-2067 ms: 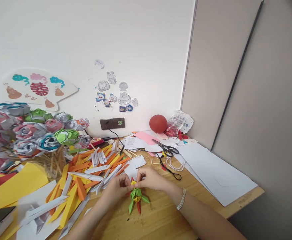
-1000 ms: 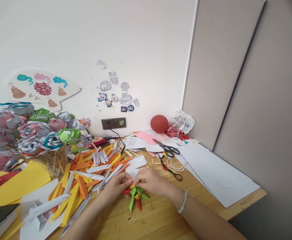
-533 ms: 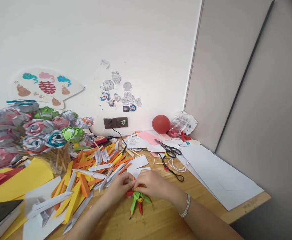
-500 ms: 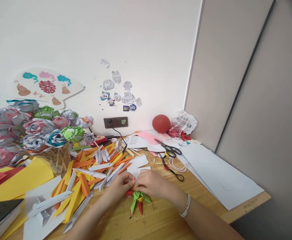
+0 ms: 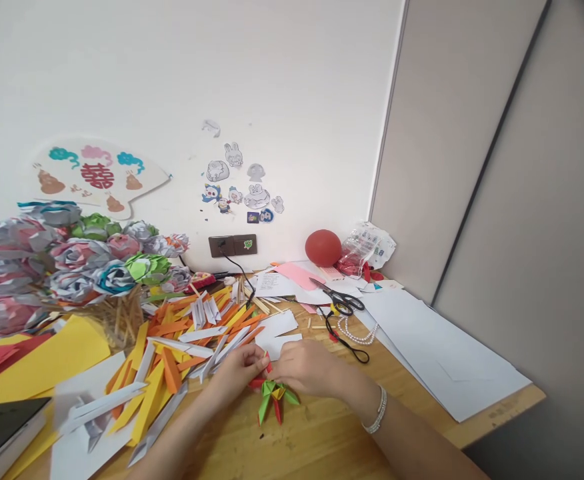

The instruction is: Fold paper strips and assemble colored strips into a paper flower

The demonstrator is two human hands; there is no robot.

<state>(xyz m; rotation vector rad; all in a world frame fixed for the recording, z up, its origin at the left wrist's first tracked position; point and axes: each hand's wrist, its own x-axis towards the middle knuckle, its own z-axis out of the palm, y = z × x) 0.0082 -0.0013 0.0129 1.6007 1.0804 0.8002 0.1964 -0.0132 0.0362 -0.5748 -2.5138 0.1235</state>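
Note:
Between my two hands is a small origami piece (image 5: 273, 393) of folded green, red and yellow paper, its points spreading down over the wooden table. My left hand (image 5: 242, 367) pinches its upper left side, near a red point. My right hand (image 5: 305, 367) has its fingers closed on the upper right side, and the back of the hand hides part of the fold. A beaded bracelet (image 5: 377, 411) circles my right wrist. Just left of my hands lies a heap of folded orange, yellow and white paper strips (image 5: 192, 333).
Paper flowers (image 5: 107, 260) on sticks stand at the left. A phone (image 5: 7, 427) lies at the lower left. Black scissors (image 5: 339, 300), a pearl string (image 5: 357, 333), a red balloon (image 5: 323, 247) and white sheets (image 5: 437, 353) are to the right. The table's edge (image 5: 502, 420) runs at lower right.
The origami piece has shifted slightly up and its lower points sit higher. A red point now shows more clearly between my fingers. My right hand has moved a little.

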